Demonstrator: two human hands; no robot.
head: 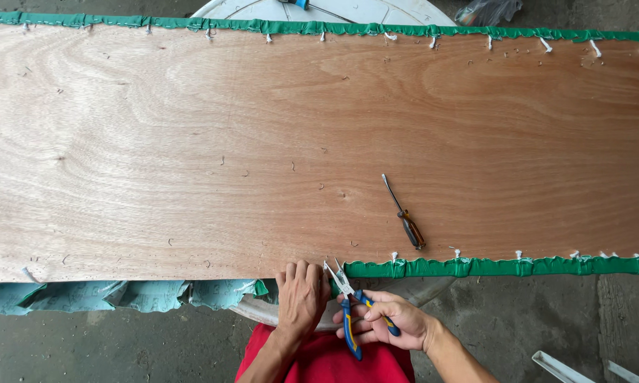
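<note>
While the right hand [390,323] grips the blue-and-yellow needle-nose pliers [349,305] by both handles, fingers curled round them, the plier tips stand apart, nothing visibly caught between them. Tips sit right at the near edge of the plywood panel [262,142], where the green fabric edging [503,267] starts. Left hand [301,298] lies flat on the panel edge just beside the tips, fingers extended, holding nothing I can see; it may be pressing loose fabric, can't tell.

Risks as I read it:
- Left fingertips are very close to the open tips. A slip off a staple would likely drive steel into that hand.
- Tips levered against the board could gouge the veneer.
- Pulling at an angle could tear the fabric instead of freeing it; loose fabric [121,294] on the left already hangs below the edge.
- Screwdriver [406,217] lies loose on the panel, near the edge. A jolt could roll it off.
- Panel overhangs its round white support [277,312]; hard downward pressure at the edge might tip it.
</note>
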